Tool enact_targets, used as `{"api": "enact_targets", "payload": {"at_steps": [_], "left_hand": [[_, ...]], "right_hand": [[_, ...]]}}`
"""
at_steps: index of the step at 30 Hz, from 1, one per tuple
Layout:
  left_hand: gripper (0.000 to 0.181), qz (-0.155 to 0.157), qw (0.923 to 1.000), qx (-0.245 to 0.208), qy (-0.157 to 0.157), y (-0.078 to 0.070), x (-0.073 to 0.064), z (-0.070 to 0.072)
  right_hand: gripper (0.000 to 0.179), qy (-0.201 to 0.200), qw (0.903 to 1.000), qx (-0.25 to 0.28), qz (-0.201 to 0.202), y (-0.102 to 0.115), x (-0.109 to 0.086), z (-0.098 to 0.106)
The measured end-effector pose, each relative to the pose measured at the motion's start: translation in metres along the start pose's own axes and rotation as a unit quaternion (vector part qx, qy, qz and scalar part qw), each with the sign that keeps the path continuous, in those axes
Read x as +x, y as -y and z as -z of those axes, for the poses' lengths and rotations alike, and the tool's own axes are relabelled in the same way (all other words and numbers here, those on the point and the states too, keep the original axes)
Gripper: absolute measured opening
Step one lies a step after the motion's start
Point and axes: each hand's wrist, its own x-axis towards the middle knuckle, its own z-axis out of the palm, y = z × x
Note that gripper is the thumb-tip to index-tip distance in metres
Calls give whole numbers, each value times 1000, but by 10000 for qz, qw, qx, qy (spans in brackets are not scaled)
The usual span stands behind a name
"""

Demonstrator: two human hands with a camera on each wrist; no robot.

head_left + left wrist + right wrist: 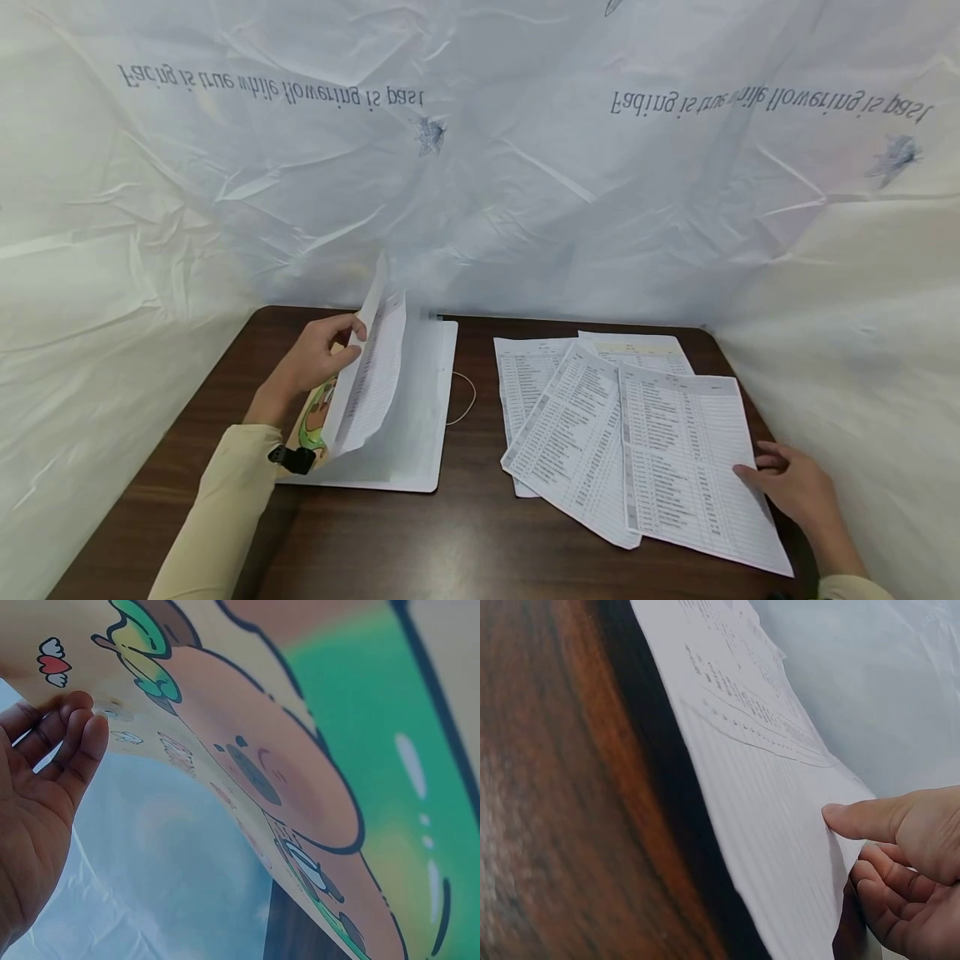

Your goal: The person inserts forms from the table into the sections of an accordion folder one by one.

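Plastic sheeting [487,183] walls in the dark desk [450,550]. Folder [435,392] sits left, part-open: cartoon cover [255,761] tilted up, printed page [381,375] standing up inside. Right side: four printed sheets, overlapping. Far-left sheet [519,367], far-right sheet [637,343] with a yellowish band, slanted sheet [570,442], and near-right sheet [690,467] lying over the slanted one's edge. Left hand [322,350]: narrow grip, pinching the cover's edge. Right hand [798,487]: grip on the near-right sheet's right edge, thumb on top, fingers below. Thin loop [475,395] lies just right of the folder.

My read: step in hand is holding the folder open while taking hold of one sheet; filing in or out, can't tell. Next move calls for the cover held wider and that sheet lifted off without dragging the slanted one.
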Motion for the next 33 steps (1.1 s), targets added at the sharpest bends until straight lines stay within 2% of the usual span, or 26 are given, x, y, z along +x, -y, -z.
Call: {"api": "enact_targets", "payload": {"at_steps": [14, 21, 26, 33], "left_hand": [[14, -10, 10000, -38, 0, 1, 0, 0], [15, -42, 10000, -31, -25, 3, 0, 0], [15, -35, 10000, -47, -23, 3, 0, 0], [15, -30, 9999, -130, -19, 1, -1, -1]], "right_hand": [[76, 156, 9996, 153, -186, 2, 0, 2], [65, 168, 9990, -5, 413, -3, 2, 9], [55, 150, 9969, 76, 766, -4, 1, 13], [58, 414, 9949, 514, 763, 0, -1, 22]]}}
